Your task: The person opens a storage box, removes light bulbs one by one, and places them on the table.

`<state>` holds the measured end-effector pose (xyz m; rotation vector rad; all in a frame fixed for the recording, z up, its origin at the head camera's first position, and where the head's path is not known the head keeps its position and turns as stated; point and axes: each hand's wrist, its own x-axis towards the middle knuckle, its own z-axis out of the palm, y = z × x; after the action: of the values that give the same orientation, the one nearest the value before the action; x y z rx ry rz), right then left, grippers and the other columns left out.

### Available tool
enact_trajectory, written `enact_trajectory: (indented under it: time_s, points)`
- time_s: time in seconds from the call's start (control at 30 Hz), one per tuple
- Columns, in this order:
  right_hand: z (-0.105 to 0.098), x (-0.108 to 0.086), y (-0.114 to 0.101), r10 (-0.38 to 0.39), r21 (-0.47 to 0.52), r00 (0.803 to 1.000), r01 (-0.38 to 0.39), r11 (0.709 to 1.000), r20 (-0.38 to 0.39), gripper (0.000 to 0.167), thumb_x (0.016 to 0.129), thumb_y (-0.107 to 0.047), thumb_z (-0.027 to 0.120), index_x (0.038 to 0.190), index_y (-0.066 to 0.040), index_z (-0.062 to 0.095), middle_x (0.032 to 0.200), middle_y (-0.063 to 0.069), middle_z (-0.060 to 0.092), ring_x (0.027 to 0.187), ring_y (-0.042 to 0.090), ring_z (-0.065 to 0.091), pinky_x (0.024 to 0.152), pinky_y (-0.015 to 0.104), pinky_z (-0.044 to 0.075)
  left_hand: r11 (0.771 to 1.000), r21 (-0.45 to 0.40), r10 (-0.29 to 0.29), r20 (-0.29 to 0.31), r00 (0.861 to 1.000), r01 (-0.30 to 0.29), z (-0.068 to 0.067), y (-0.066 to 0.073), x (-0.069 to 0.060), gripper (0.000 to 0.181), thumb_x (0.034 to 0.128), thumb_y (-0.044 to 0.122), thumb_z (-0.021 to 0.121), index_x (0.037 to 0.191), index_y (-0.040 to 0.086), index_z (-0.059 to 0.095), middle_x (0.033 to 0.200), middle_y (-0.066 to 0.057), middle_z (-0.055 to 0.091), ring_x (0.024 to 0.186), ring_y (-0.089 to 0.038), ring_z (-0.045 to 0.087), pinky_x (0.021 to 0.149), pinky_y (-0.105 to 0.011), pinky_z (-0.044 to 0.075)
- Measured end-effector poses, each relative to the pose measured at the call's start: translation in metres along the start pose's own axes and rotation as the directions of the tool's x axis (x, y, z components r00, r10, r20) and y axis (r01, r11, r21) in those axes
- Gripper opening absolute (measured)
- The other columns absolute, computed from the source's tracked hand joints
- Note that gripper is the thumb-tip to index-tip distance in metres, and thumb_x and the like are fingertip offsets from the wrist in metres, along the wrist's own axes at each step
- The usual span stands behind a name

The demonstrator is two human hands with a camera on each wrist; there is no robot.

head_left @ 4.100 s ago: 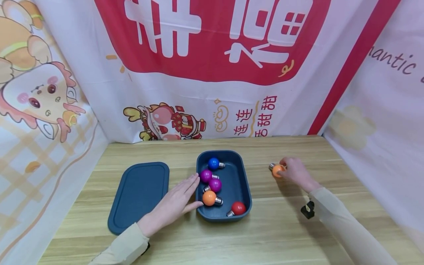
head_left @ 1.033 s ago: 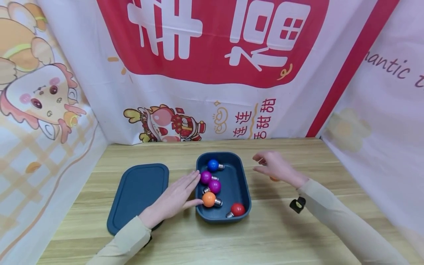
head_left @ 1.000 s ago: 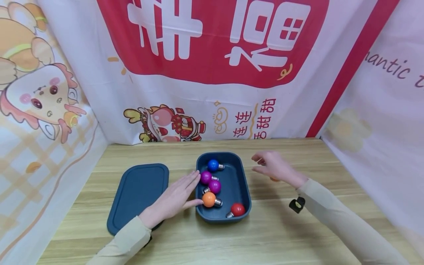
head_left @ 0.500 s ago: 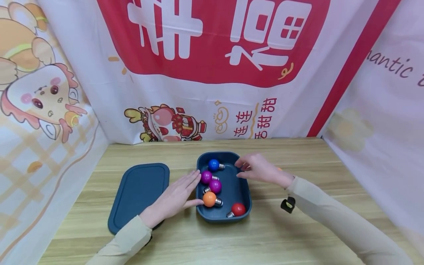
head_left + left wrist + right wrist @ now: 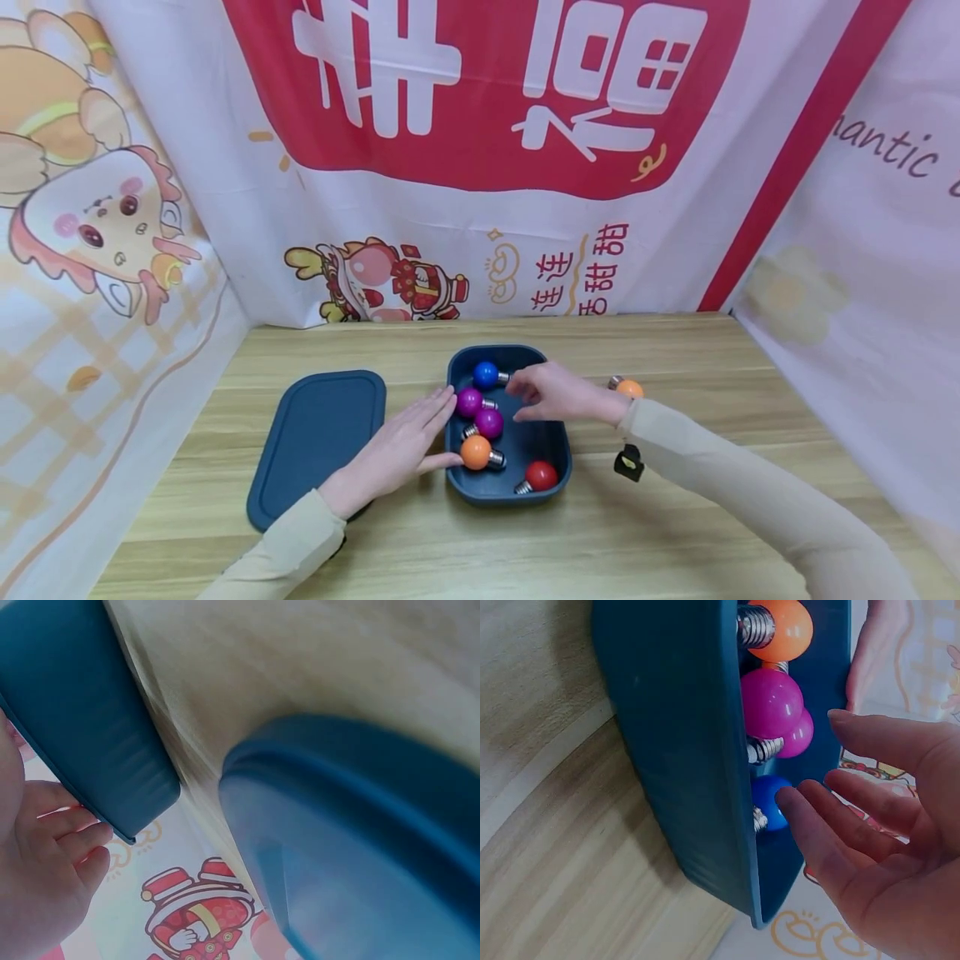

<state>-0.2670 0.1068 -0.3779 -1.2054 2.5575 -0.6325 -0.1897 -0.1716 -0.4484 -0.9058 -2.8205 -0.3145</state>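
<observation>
A dark blue box [image 5: 510, 498] holds light bulbs: a blue bulb [image 5: 485, 375], two purple bulbs [image 5: 491, 423], an orange bulb [image 5: 476, 452] and a red bulb [image 5: 542, 475]. Along the box's left rim rests my left hand [image 5: 397, 454], fingers straight and thumb spread. Over the box's right side hovers my right hand [image 5: 564, 393], its fingers loosely bent with nothing between them. The right wrist view shows those fingertips [image 5: 787, 799] near the blue bulb; whether they touch it I cannot tell. A second orange bulb [image 5: 632, 388] lies on the table, right of the box.
The box's flat dark blue lid [image 5: 318, 442] lies on the wooden table [image 5: 480, 554], left of the box and partly behind the left forearm. Printed cloth [image 5: 480, 187] hangs at the back and both sides.
My right hand, earlier with its fingers on the orange bulb on the table, has let it go and moved left over the box. That bulb stays on the table. My left hand stays put.
</observation>
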Motion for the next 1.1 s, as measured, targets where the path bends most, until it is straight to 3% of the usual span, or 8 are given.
enact_trajectory:
  time_s: [0.23, 0.47, 0.83, 1.1]
  points:
    - [0.003, 0.012, -0.005, -0.056, -0.029, 0.997, 0.058, 0.998, 0.06, 0.036, 0.086, -0.016, 0.077, 0.117, 0.001, 0.066, 0.117, 0.018, 0.071, 0.098, 0.027, 0.071, 0.084, 0.028, 0.061, 1.0, 0.008, -0.004, 0.009, 1.0, 0.004, -0.001, -0.001, -0.002, 0.084, 0.0924, 0.058, 0.058, 0.154, 0.005, 0.034, 0.162, -0.013, 0.033, 0.148, -0.031, 0.036, 0.116, -0.049, 0.039]
    - [0.006, 0.022, -0.009, -0.067, -0.002, 0.992, 0.068, 0.998, 0.107, 0.037, 0.087, -0.012, 0.076, 0.119, 0.003, 0.065, 0.117, 0.019, 0.07, 0.104, 0.031, 0.069, 0.09, 0.032, 0.06, 1.0, 0.006, 0.001, -0.003, 1.0, -0.001, -0.001, -0.001, -0.002, 0.086, 0.0915, 0.059, 0.059, 0.154, 0.006, 0.035, 0.161, -0.013, 0.034, 0.148, -0.03, 0.037, 0.116, -0.049, 0.04]
    - [0.015, 0.034, -0.008, -0.084, -0.047, 0.987, 0.091, 0.995, 0.138, 0.031, 0.086, -0.013, 0.078, 0.113, -0.001, 0.068, 0.112, 0.013, 0.072, 0.102, 0.025, 0.07, 0.089, 0.029, 0.059, 1.0, 0.01, 0.004, 0.003, 1.0, -0.004, 0.0, 0.0, -0.002, 0.086, 0.0923, 0.061, 0.055, 0.154, 0.005, 0.034, 0.161, -0.014, 0.034, 0.148, -0.03, 0.037, 0.117, -0.049, 0.039]
    - [0.018, 0.039, -0.009, -0.054, -0.038, 0.985, 0.061, 0.997, 0.162, 0.035, 0.087, -0.015, 0.077, 0.118, -0.002, 0.067, 0.115, 0.011, 0.072, 0.101, 0.02, 0.069, 0.092, 0.03, 0.059, 1.0, -0.018, -0.013, 0.01, 1.0, 0.014, -0.001, 0.002, -0.001, 0.084, 0.0925, 0.057, 0.058, 0.154, 0.005, 0.034, 0.162, -0.014, 0.033, 0.149, -0.03, 0.036, 0.117, -0.05, 0.038]
